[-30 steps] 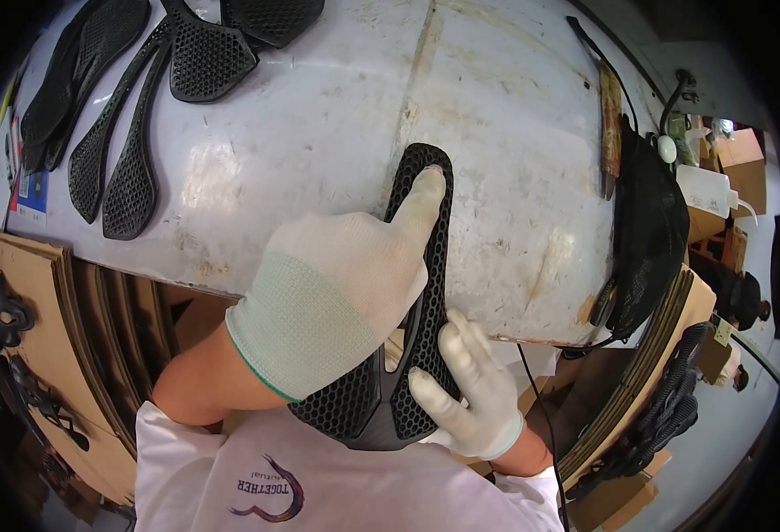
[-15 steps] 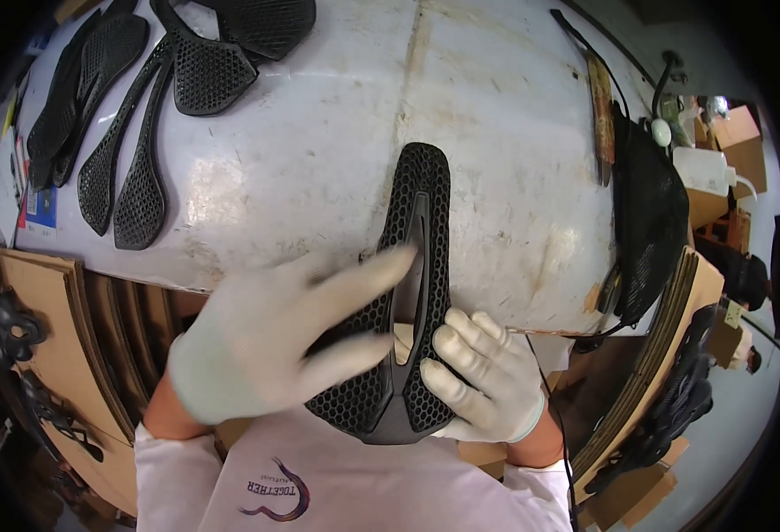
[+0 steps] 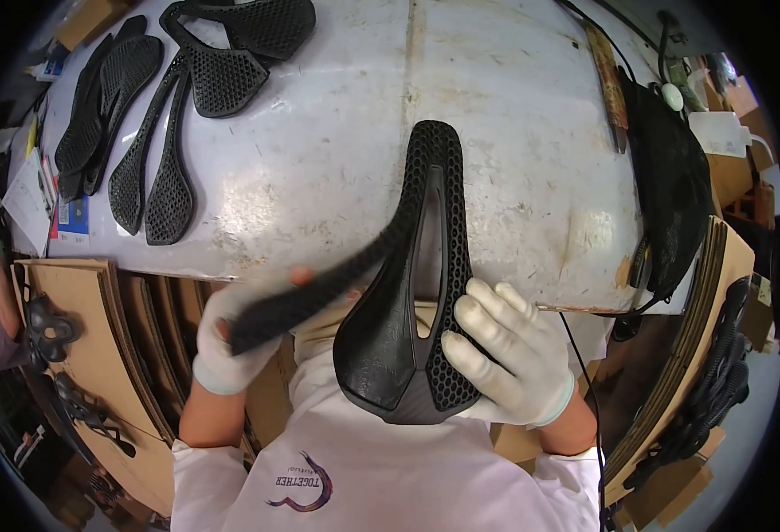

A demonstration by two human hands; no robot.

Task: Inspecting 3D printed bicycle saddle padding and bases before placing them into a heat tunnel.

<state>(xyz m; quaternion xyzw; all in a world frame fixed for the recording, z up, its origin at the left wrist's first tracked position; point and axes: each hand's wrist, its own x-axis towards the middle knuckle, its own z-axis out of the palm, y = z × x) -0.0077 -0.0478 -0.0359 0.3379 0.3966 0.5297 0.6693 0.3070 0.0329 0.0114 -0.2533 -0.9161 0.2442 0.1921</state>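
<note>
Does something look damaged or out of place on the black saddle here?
Yes. On the saddle, the left lattice pad is peeled away and lifted by the left hand, while the right side remains attached under the right hand.

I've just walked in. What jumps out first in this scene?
A black bicycle saddle with honeycomb lattice padding sits at the near edge of a scuffed white table. The white-gloved right hand steadies it while the left hand peels up a lattice pad strip. More lattice pads lie far left.
</note>
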